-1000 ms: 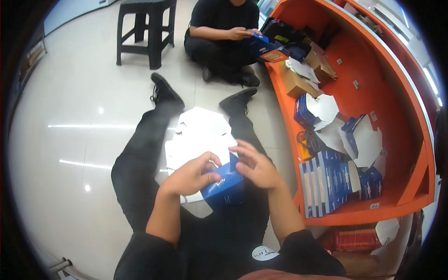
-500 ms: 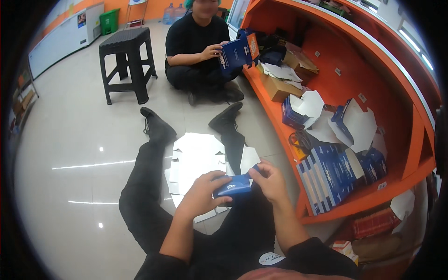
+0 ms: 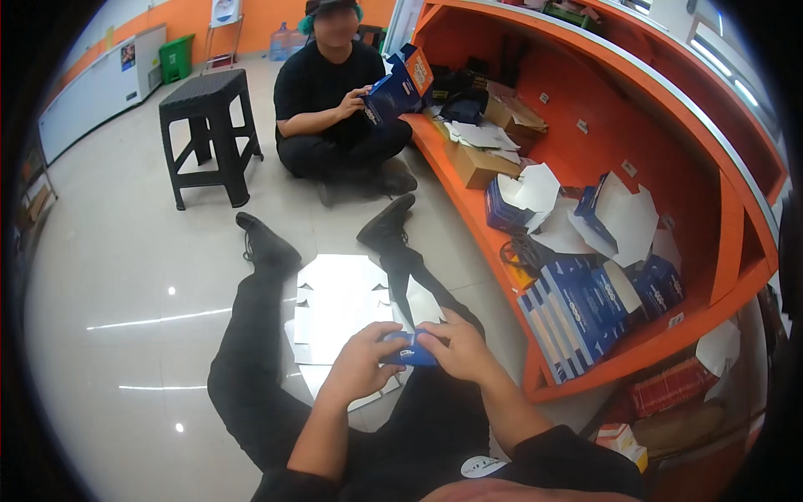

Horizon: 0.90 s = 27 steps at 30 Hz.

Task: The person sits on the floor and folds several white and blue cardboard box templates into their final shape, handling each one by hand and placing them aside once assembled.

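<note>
Head view: we are placing everything by the white sheets (image 3: pixel 339 305).
Blue box (image 3: pixel 413 356): we are holding it over the sheets' near right corner, its visible panel's long axis running left to right.
Left hand (image 3: pixel 365 360): we are grasping the box's left end, the box lying rightward of this hand.
Right hand (image 3: pixel 457 345): we are gripping the right end, the box lying leftward.
Nearer hand: we are finding neither nearer; both are touching the box.
</note>
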### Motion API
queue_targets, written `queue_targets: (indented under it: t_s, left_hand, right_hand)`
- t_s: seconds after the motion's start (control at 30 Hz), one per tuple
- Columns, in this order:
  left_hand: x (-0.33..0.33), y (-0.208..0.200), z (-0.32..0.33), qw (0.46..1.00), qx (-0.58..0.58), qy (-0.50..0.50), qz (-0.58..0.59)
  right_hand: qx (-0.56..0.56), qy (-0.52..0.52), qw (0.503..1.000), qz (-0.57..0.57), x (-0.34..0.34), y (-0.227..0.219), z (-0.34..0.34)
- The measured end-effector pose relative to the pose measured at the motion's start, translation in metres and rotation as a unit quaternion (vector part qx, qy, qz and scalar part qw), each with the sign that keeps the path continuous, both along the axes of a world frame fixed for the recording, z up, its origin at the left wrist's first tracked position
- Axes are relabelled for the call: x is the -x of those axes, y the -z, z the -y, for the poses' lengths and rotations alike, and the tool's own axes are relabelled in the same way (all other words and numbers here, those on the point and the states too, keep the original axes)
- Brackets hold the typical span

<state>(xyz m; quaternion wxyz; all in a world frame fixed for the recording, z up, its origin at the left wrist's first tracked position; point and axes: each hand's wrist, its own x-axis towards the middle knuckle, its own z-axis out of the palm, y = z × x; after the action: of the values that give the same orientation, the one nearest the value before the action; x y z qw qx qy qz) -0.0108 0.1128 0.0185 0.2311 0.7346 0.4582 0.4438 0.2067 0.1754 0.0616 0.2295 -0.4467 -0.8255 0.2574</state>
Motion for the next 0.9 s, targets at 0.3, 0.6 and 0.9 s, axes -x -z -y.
queue_targets:
  t_s: [0.3,0.6,0.9]
  left_hand:
    - [0.001,0.005,0.000,0.997,-0.070,-0.032,0.007]
    - [0.003,-0.003,-0.014,0.986,-0.103,-0.122,0.048]
    - [0.019,-0.006,0.007,0.975,-0.141,-0.172,0.001]
  right_hand:
    - [0.088,-0.061,0.994,0.023,-0.002,-0.012,-0.004]
    - [0.062,-0.005,0.992,-0.110,0.010,-0.035,-0.023]
    - [0.040,0.013,0.988,-0.147,0.041,-0.036,-0.014]
